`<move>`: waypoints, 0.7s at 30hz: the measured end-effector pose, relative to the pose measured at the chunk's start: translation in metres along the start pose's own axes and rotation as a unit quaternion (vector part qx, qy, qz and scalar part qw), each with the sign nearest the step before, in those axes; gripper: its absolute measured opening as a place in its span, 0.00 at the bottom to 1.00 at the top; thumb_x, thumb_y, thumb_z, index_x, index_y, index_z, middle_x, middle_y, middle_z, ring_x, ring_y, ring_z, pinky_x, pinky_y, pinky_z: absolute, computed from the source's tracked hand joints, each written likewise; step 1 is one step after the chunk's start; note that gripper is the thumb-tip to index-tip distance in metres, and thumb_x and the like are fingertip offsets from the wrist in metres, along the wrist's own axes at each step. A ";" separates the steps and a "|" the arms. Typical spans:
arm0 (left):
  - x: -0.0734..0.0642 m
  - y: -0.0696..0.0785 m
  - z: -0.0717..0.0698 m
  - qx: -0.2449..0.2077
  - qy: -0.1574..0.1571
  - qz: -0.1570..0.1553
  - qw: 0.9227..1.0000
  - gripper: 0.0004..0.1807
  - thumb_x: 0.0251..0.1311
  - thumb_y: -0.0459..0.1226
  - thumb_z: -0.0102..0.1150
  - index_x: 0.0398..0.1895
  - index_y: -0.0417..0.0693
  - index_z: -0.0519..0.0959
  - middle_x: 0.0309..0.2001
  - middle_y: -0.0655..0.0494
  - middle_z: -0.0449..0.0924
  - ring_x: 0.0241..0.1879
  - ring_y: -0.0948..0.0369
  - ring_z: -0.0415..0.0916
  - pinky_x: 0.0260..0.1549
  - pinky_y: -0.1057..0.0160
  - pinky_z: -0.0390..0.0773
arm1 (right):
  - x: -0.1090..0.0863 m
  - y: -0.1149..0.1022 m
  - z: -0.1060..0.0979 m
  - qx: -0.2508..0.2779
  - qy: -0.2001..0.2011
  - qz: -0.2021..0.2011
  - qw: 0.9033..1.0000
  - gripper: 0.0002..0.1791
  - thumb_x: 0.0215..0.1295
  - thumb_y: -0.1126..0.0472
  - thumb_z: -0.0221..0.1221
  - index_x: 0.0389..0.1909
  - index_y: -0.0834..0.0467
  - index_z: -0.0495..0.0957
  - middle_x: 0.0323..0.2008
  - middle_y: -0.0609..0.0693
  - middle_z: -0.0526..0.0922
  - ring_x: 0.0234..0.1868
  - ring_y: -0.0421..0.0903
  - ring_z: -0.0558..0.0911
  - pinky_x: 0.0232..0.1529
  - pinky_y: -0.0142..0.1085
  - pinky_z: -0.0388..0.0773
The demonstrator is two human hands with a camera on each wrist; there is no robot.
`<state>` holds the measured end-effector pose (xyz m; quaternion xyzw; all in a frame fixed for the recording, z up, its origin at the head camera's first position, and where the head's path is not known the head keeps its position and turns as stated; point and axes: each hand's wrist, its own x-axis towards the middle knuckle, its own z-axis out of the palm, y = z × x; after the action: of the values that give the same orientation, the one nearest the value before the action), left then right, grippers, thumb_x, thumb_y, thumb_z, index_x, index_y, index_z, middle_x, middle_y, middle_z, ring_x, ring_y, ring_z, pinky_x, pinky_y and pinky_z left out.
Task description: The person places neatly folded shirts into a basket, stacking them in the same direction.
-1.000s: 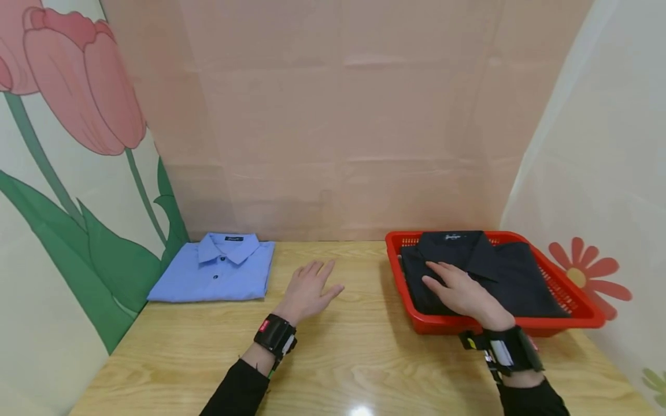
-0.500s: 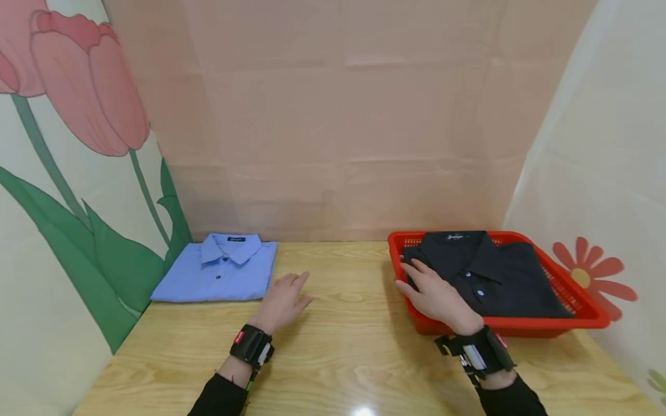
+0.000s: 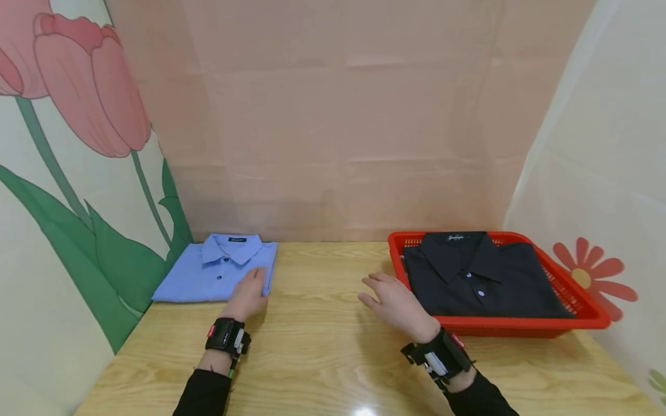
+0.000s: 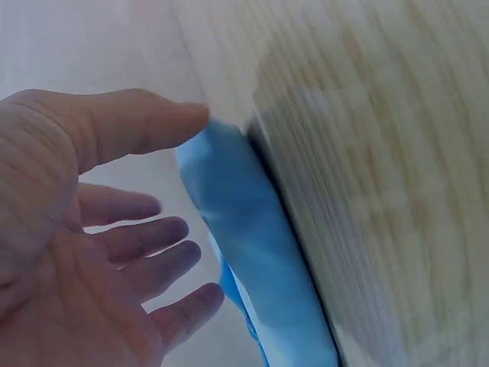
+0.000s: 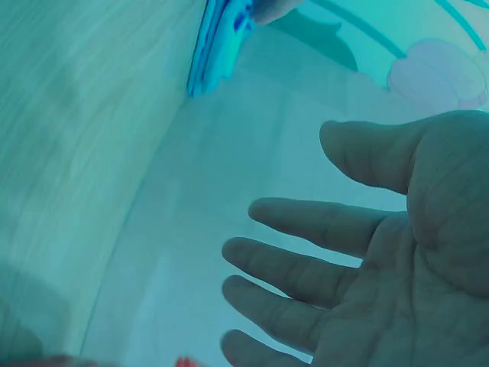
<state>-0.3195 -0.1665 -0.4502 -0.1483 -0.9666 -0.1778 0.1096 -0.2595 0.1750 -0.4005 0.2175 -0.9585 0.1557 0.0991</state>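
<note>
so here the neatly folded light blue cotton-look shirt (image 3: pixel 200 276) is lying flat at the far left of the pale wood-grain table (image 3: pixel 312 352), its collar (image 3: pixel 248 249) pointing toward the back and its dark buttons (image 3: pixel 219 277) facing up. the left hand (image 3: pixel 245 294) is hovering right at the near right corner of it, gripping nothing, fingers (image 4: pixel 145 238) loosely spread, thumb (image 4: pixel 145 118) lining up with the folded edge; whether it is actually touching the cloth, i can't quite tell from this angle. over to the right, the right hand (image 3: pixel 398 303) is hanging above the table just beside the basket, also holding nothing, palm turned inward and fingers extended. and the bright red plastic rectangular basket (image 3: pixel 520 326) is sitting at the right, carrying a folded black shirt (image 3: pixel 496 289) with pale buttons. both wrists are wearing black strapped devices (image 3: pixel 225 335), with black sleeves (image 3: pixel 205 393) below. behind it all a plain pinkish-tan backdrop (image 3: pixel 333 144) is hanging, a big pink tulip print (image 3: pixel 93 86) is filling the left wall, and a red flower print (image 3: pixel 581 278) is showing on the right.
</note>
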 end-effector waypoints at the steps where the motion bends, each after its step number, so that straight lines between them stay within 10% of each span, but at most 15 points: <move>1: 0.000 -0.002 -0.001 0.001 -0.004 -0.004 1.000 0.36 0.50 0.27 0.66 0.63 0.25 0.65 0.62 0.28 0.68 0.62 0.37 0.67 0.62 0.44 0.68 | 0.001 -0.003 0.002 0.003 -0.001 -0.001 1.000 0.25 0.69 0.51 0.59 0.58 0.65 0.77 0.59 0.62 0.78 0.62 0.60 0.76 0.62 0.54 0.71; 9: 0.001 -0.014 -0.004 -0.008 -0.067 -0.066 0.996 0.40 0.55 0.30 0.67 0.70 0.27 0.60 0.68 0.28 0.61 0.68 0.37 0.60 0.67 0.42 0.62 | 0.007 -0.013 0.019 0.043 -0.035 0.016 0.998 0.24 0.70 0.51 0.58 0.58 0.63 0.78 0.59 0.61 0.78 0.60 0.58 0.76 0.60 0.51 0.74; 21: -0.002 -0.031 -0.008 0.006 -0.074 -0.085 0.994 0.37 0.54 0.33 0.65 0.67 0.30 0.65 0.65 0.28 0.64 0.66 0.35 0.62 0.63 0.36 0.63 | 0.026 -0.035 0.047 0.090 -0.099 -0.012 0.991 0.24 0.70 0.54 0.58 0.57 0.68 0.77 0.54 0.62 0.81 0.56 0.57 0.80 0.58 0.51 0.75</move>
<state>-0.3262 -0.1975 -0.4532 -0.0777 -0.9822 -0.1695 0.0231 -0.2729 0.1188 -0.4287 0.2513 -0.9430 0.2175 -0.0147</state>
